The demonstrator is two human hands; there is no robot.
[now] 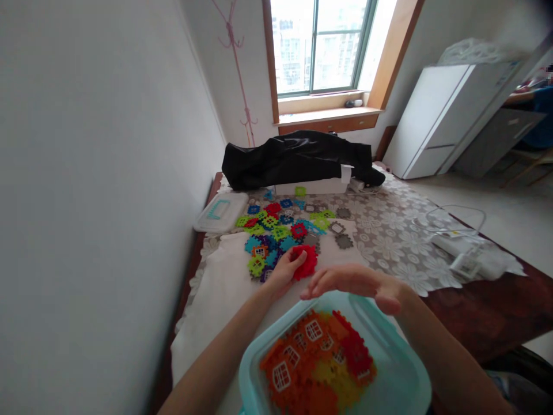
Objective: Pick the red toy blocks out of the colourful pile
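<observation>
The left hand (pixel 286 271) has its grip clamped on a red toothed plastic tile (pixel 306 262) at the near edge of a scattered pile of multicoloured interlocking plastic tiles (pixel 280 229), which lies on the white cloth over the surface (pixel 224 288). The right hand (pixel 352 282) hovers flat, fingers together and holding nothing, above the far rim of a teal plastic tub (pixel 397 374) holding orange, red and yellow tiles. A black bag (pixel 298 155) lies at the far end, a clear lid (pixel 220 212) to the left.
</observation>
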